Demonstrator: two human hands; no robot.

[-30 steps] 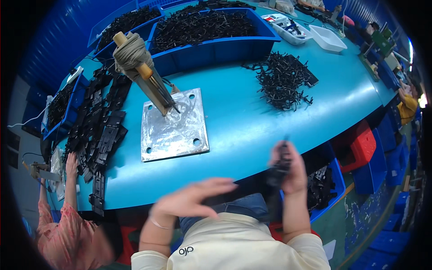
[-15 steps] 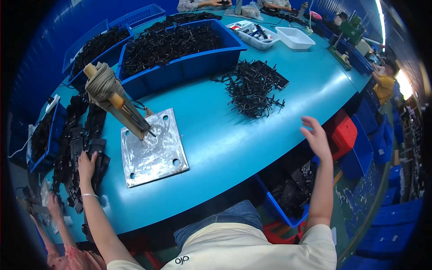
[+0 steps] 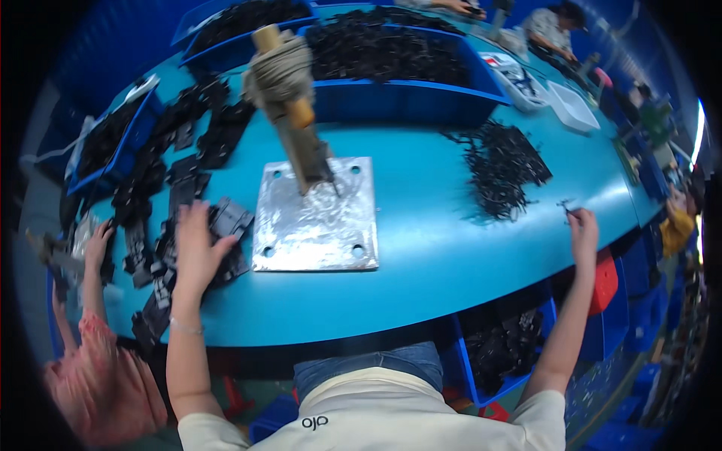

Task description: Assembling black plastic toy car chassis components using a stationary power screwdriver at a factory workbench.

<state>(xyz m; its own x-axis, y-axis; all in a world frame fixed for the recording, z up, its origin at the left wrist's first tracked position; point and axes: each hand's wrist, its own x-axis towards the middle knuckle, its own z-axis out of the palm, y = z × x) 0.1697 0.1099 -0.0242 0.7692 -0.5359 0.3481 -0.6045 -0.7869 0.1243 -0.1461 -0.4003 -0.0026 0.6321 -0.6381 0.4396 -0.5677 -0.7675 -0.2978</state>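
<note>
My left hand is over a spread of flat black plastic parts on the left, its thumb and fingers apart. Nothing shows in its grasp. My right hand, near the table's right front edge, pinches a small thin black plastic piece at the fingertips. Farther in, left of that hand, lies a tangled heap of similar thin black pieces. Between my hands a square silvery metal plate rests on the table. A cloth-wrapped post with a thin metal tip leans over it.
Blue bins of black parts line the table's far side. A smaller blue bin stands at left. White trays sit at far right. Another blue bin is below the front edge. A co-worker's hand works at the left.
My view has swung leftward. My right hand has closed its fingers and now holds a small black piece. My left hand is still over the flat parts, with its fingers spread.
</note>
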